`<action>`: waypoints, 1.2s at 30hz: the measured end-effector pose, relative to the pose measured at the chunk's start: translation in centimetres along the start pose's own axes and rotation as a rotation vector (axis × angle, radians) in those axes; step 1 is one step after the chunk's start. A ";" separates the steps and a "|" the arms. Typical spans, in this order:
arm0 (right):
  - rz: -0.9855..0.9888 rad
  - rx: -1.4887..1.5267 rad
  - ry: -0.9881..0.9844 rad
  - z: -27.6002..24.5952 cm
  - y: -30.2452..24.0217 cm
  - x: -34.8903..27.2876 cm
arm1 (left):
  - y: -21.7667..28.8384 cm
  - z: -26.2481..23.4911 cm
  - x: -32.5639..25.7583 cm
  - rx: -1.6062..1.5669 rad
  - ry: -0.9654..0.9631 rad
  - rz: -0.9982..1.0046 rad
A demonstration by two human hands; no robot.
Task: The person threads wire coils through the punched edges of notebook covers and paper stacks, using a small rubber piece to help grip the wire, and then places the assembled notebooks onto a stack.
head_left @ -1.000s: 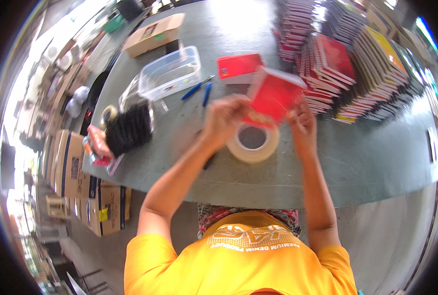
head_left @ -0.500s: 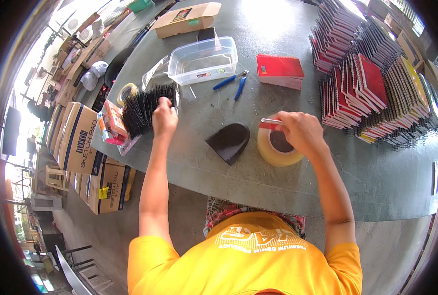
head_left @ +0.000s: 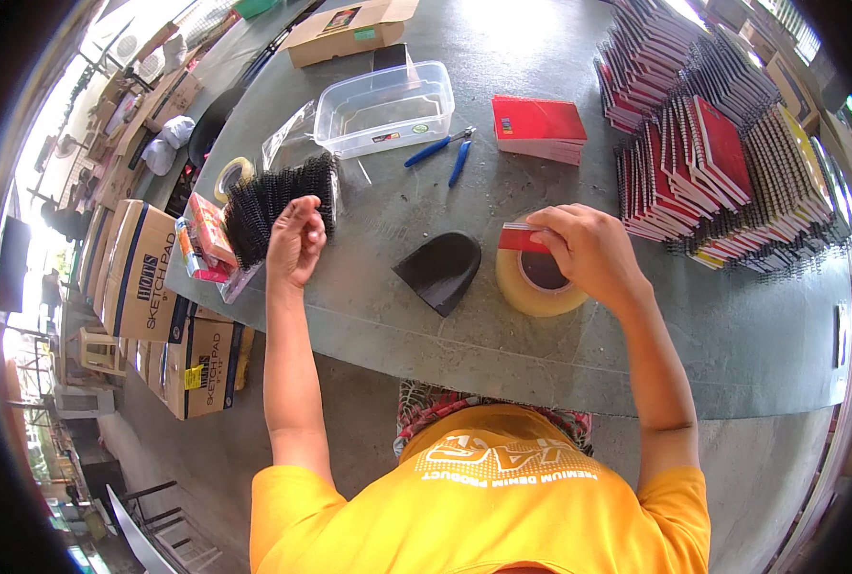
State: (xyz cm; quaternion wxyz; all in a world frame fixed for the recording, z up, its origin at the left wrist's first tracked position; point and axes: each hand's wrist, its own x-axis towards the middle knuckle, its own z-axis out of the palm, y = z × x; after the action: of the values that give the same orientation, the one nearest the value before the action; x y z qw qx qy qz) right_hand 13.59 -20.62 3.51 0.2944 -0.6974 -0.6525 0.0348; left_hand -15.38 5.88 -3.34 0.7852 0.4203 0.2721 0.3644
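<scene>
Over the thick roll of clear tape (head_left: 517,292), my right hand (head_left: 593,258) grips a small red notebook (head_left: 514,237) by its edge, with the cover partly showing. My left hand (head_left: 297,244) is at the near edge of a dense bunch of black spiral binding coils (head_left: 271,206). Its fingers are curled and pressed together; whatever is in them, if anything, is too small to make out. Between my hands lies a black, round-ended block (head_left: 442,271). Farther off sit a stack of red notebooks (head_left: 541,124) and blue-handled cutting pliers (head_left: 457,163).
A clear plastic tub (head_left: 383,110) and an opened cardboard box (head_left: 349,36) stand at the back. Tall piles of spiral notebooks (head_left: 684,172) fill the right side. A smaller tape roll (head_left: 233,177) and colourful packets (head_left: 211,234) flank the coils. Cartons (head_left: 149,273) stand left of the table.
My left hand has drawn back from the coils toward me, its fingers turned up. The notebook in my right hand has tilted, showing more of its red cover.
</scene>
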 end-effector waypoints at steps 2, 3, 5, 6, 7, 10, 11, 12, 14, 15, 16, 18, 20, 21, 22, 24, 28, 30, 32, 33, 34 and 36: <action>0.016 -0.041 0.027 0.2 -0.4 0.1 | 0.8 1.3 -0.4 -0.119 -0.151 0.090; 0.040 -0.030 0.043 0.6 -0.6 0.4 | 1.0 2.6 -0.9 -0.179 -0.151 0.112; 0.061 0.000 0.082 1.1 -0.4 0.7 | 0.6 6.1 -1.8 -0.126 -0.165 0.098; 0.073 0.000 0.083 1.3 -0.1 0.6 | 0.2 7.8 -2.1 -0.009 -0.180 0.065; 0.078 0.008 0.085 1.4 0.0 0.7 | 0.1 9.5 -2.9 0.114 -0.190 0.038; 0.088 -0.055 0.081 2.1 0.4 0.7 | -3.1 14.8 -5.0 0.714 -0.295 -0.118; 0.080 -0.087 0.082 2.2 0.3 0.8 | -4.1 16.0 -5.6 0.825 -0.327 -0.159; 0.085 -0.102 0.076 2.3 0.3 0.8 | -5.0 16.7 -5.9 0.874 -0.394 -0.123; 0.095 -0.132 0.062 2.4 0.6 0.7 | -6.3 17.3 -6.2 0.968 -0.529 -0.049; 0.090 -0.131 0.077 2.4 0.4 0.7 | -6.6 17.1 -5.9 0.918 -0.455 0.048; 0.084 -0.130 0.091 2.5 0.2 0.7 | -6.7 16.8 -5.6 0.865 -0.381 0.144; 0.103 -0.153 0.123 2.8 -0.4 0.7 | -6.6 17.2 -5.4 0.841 -0.278 0.288; 0.151 -0.199 0.157 3.1 -1.1 0.8 | -6.1 18.6 -5.8 0.901 -0.220 0.389; 0.151 -0.208 0.156 3.0 -1.2 0.8 | -6.1 18.9 -5.8 0.962 -0.217 0.438; 0.150 -0.218 0.155 3.0 -1.2 0.8 | -6.2 19.2 -5.8 1.023 -0.212 0.487; 0.159 -0.215 0.137 2.9 -1.2 0.8 | -6.2 19.4 -5.9 1.105 -0.201 0.559; 0.170 -0.202 0.095 2.7 -1.2 0.8 | -6.0 19.4 -5.9 1.206 -0.225 0.544; 0.162 -0.208 0.093 2.6 -1.2 0.8 | -5.6 19.4 -5.6 1.164 -0.257 0.334; 0.157 -0.206 0.097 2.5 -1.2 0.7 | -4.7 19.7 -5.3 1.005 -0.279 -0.019; 0.145 -0.202 0.101 2.5 -1.2 0.7 | -4.6 19.2 -5.1 0.847 -0.317 -0.133; 0.133 -0.198 0.106 2.6 -1.3 0.6 | -4.6 18.5 -4.8 0.685 -0.354 -0.243; 0.113 -0.190 0.140 2.8 -1.1 0.5 | -4.6 18.2 -4.8 0.468 -0.402 -0.377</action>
State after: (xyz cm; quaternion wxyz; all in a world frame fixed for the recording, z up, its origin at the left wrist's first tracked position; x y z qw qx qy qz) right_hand 11.48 -19.15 1.94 0.2695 -0.7585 -0.5904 -0.0592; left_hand -3.24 -8.11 2.42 0.7588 0.5945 0.2611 0.0510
